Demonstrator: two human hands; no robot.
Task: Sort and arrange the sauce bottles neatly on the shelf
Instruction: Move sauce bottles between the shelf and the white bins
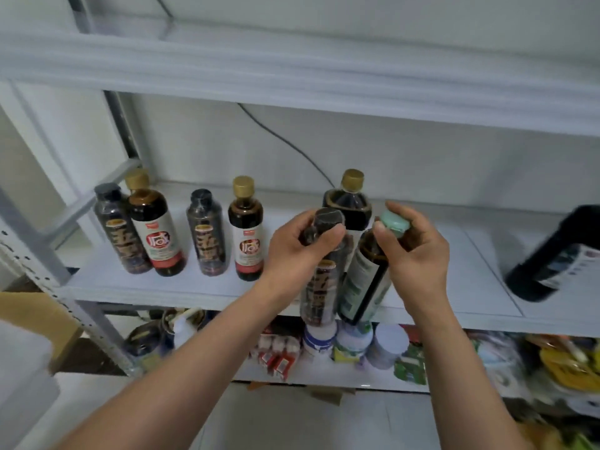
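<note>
My left hand [300, 246] grips the neck of a dark black-capped sauce bottle [319, 292], held in front of the white shelf [156, 287]. My right hand [414, 251] holds a dark bottle with a mint-green cap [363, 287] by its top, tilted beside the first. Behind them stands a gold-capped bottle [349, 206]. To the left on the shelf stand two black-capped bottles [121, 232] [206, 235] and two gold-capped bottles with red-and-white labels [156, 228] [245, 232], alternating.
A large dark bottle [558, 258] leans at the shelf's right end. The lower shelf [324, 378] holds white jars, packets and bags. An upper shelf board [292, 76] runs overhead. A black cable [285, 144] hangs on the back wall. A cardboard box [29, 313] sits at left.
</note>
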